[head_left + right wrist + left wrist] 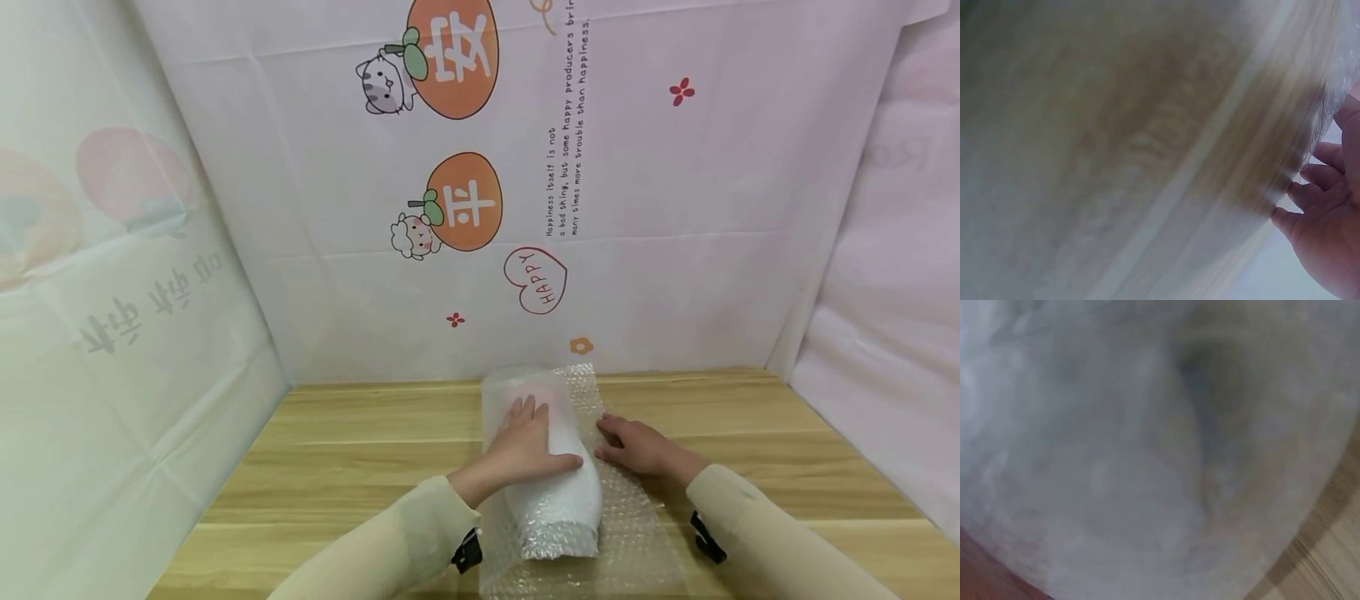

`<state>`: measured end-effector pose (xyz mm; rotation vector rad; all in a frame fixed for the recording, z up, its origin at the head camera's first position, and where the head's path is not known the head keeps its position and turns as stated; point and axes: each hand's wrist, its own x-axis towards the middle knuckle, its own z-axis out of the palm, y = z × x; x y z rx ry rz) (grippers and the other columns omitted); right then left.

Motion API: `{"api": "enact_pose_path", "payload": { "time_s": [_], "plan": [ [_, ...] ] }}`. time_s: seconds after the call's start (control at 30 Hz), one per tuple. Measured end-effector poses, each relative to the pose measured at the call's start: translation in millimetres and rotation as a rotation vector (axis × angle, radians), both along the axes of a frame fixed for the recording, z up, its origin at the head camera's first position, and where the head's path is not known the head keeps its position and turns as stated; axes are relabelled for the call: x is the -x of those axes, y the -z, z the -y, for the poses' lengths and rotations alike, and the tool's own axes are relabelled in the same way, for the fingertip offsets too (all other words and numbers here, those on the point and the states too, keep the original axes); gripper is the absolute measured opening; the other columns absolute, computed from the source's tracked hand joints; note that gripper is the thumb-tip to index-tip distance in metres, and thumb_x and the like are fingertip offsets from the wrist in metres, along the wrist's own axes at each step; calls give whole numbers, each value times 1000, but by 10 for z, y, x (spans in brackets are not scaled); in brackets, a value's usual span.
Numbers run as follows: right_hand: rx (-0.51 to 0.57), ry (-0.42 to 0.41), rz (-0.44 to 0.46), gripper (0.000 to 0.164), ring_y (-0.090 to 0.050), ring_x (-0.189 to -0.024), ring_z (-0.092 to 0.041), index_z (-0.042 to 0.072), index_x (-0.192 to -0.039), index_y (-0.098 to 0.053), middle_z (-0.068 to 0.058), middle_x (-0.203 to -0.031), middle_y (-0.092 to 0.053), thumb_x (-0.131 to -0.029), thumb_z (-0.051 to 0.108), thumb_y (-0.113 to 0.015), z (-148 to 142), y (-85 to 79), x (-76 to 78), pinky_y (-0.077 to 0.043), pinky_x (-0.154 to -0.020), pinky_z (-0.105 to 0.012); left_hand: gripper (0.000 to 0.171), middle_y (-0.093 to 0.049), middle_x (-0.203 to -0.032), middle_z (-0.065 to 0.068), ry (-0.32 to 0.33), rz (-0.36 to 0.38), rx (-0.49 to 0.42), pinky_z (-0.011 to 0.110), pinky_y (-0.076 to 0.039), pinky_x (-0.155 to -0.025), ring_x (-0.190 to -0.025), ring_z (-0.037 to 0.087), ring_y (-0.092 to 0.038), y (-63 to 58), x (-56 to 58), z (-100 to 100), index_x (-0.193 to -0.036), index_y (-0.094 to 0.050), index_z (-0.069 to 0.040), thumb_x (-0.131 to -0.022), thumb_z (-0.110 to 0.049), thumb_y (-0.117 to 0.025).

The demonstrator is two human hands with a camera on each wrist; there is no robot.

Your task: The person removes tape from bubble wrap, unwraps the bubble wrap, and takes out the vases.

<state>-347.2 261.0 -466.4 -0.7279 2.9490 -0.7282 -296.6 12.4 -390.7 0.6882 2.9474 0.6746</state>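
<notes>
The bubble-wrap sheet [637,546] lies on the wooden tabletop [360,475], beneath the wrapped bundle [557,502]. From the bundle, a free margin extends between 1 and 5 o'clock. The left hand [527,444] rests on the bundle; the right hand [639,446] touches the sheet at 2 o'clock. The cloth backdrop [637,192] stands at 12 o'clock.

Bright, even light puts glints on the bubble wrap [637,542]; both dimmer wrist views blur it, with shadow on the table [1335,500] beside it.
</notes>
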Motion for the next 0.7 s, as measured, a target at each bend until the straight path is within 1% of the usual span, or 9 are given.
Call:
{"api": "enact_pose_path", "payload": {
  "time_s": [0.07,0.13,0.27,0.33,0.47,0.6,0.7],
  "plan": [
    [2,4,5,62,-36,-130,-50,-13,-134,-48,-36,-142,-37,-95,32,-63,-4,0,3,-30,-105,-59,95,-23,-156,23,1,6,8,40,-13,-116,-145,36,-15,2,5,-38,-147,-34,5,-82,-55,-67],
    [3,8,7,63,-36,-130,-50,-13,-135,-47,-36,-142,-37,-95,32,-63,-8,7,6,-30,-105,-59,96,-24,-155,23,-3,4,26,40,-14,-116,-144,36,-16,18,7,-77,-147,-35,6,-82,-58,-64],
    [4,-3,-9,63,-37,-129,-51,-14,-134,-47,-37,-141,-37,-94,31,-64,-16,26,6,-30,-104,-59,109,-27,-153,25,-15,-27,72,41,-15,-116,-143,38,-18,50,-19,-141,-146,-35,8,-78,-74,-59],
    [1,-10,-19,63,-38,-129,-51,-14,-133,-48,-38,-140,-38,-94,32,-64,-16,28,1,-31,-104,-59,112,-27,-153,25,-20,-35,89,42,-16,-115,-143,38,-18,40,-45,-157,-146,-34,8,-75,-76,-59],
    [4,-9,-27,62,-39,-128,-50,-14,-133,-49,-37,-140,-39,-93,31,-65,-13,21,-4,-31,-104,-59,111,-26,-154,24,-33,-17,93,42,-16,-115,-144,38,-17,9,-80,-170,-147,-33,7,-76,-71,-64],
    [10,-11,-31,62,-38,-128,-51,-14,-133,-49,-38,-139,-39,-93,30,-65,-9,11,-8,-31,-104,-59,107,-25,-154,23,-56,5,83,42,-16,-116,-144,37,-16,23,-69,-185,-147,-33,6,-76,-65,-68],
    [11,-13,-32,61,-38,-129,-51,-14,-133,-49,-38,-139,-39,-94,30,-65,-8,8,-11,-31,-104,-59,103,-25,-155,22,-76,20,55,42,-16,-115,-144,36,-16,39,-50,-194,-148,-32,6,-77,-59,-69]
  ]
}}
